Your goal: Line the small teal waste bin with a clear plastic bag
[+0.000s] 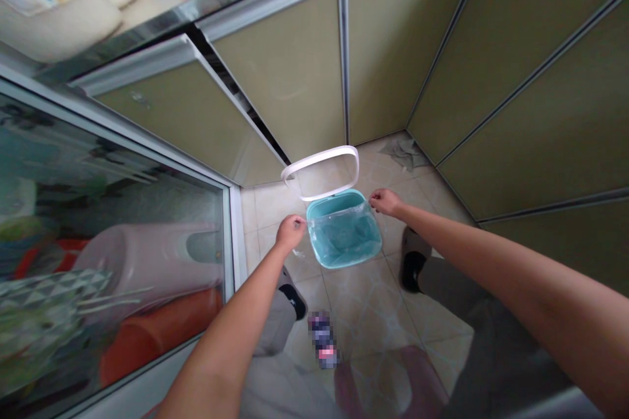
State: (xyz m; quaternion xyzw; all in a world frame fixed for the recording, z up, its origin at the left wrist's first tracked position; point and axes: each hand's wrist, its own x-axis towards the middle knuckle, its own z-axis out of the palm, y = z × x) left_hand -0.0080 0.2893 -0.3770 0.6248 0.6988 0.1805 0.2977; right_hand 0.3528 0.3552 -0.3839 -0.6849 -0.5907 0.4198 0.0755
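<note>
A teal trash bin (346, 262) stands on the floor between my feet, its white rim ring (322, 158) tipped up at the back. Inside it hangs a clear plastic bag (339, 215), its edge stretched across the opening. My left hand (291, 232) pinches the bag's edge at the bin's left side. Over at the right side, my right hand (384, 201) pinches the other end of that edge. The bag's lower part lies against the bin's inner walls.
Olive cabinet doors (285, 65) line the back, one slightly ajar at left. A grey cloth (403, 152) lies on the floor by the right cabinets. To the left is a glass door (122, 229). A blurred-out small item (323, 339) lies before me. Bottles (54, 6) stand on the counter.
</note>
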